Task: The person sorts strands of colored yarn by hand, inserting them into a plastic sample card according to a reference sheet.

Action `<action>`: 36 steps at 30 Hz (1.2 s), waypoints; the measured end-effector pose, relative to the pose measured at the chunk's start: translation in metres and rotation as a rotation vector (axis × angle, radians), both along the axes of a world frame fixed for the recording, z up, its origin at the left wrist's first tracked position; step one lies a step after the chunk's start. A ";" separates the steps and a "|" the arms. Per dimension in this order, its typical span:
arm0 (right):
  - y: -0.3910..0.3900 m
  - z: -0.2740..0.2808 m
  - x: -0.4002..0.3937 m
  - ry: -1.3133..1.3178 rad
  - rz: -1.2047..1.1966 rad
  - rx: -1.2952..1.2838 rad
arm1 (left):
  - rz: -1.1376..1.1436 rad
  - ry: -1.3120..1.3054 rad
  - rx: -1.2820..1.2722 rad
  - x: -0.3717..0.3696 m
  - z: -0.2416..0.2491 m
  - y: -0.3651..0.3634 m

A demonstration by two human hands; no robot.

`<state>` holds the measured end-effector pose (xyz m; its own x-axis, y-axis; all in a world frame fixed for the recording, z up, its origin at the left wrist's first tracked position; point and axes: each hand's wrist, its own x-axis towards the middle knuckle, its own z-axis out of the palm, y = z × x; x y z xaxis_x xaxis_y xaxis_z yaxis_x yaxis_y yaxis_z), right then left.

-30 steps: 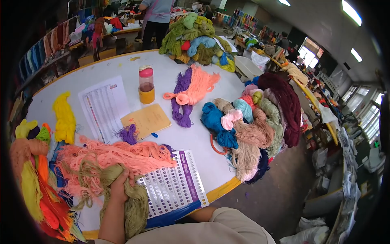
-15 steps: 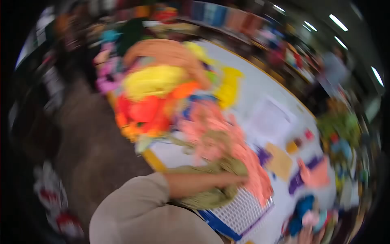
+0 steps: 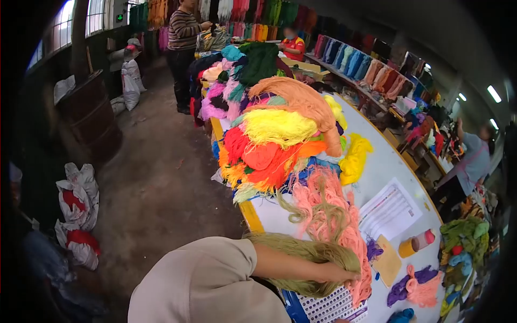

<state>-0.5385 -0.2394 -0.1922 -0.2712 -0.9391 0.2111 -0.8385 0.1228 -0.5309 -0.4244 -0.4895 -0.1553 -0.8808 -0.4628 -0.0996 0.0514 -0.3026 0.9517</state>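
My left hand [image 3: 342,273] is closed on a skein of olive-green yarn [image 3: 301,253], its forearm lying across the strands. Loose olive strands trail up over a long heap of salmon-pink yarn [image 3: 353,237], which lies just beyond the fingers. Under the olive skein is a white sheet with rows of dark dots [image 3: 336,306], in a blue-edged holder or board [image 3: 293,307]. At the bottom edge, only a sliver of skin shows that may be my right hand [image 3: 341,321]; its fingers are hidden.
A big pile of coloured yarn [image 3: 280,126] covers the far end of the white table [image 3: 371,140]. To the right lie a printed sheet [image 3: 390,207], a tan card [image 3: 386,261] and purple yarn [image 3: 398,290]. A person [image 3: 186,37] stands beyond; others work at right.
The view has swung and steadied, so the table sits farther right in it. My left hand stays on the olive yarn.
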 end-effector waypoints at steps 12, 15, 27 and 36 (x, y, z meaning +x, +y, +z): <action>-0.117 0.065 0.018 -1.221 -0.248 -0.256 | -0.017 0.039 -0.040 0.010 0.011 0.019; -0.119 0.085 0.033 -1.236 -0.283 -0.227 | 0.045 -0.045 -0.033 0.020 0.027 0.020; -0.120 0.047 0.005 -1.238 -0.206 -0.275 | -0.168 -0.487 -0.147 0.042 0.078 0.014; -0.128 0.080 0.019 -1.445 -0.157 -0.340 | 0.020 0.075 0.201 0.017 0.032 0.012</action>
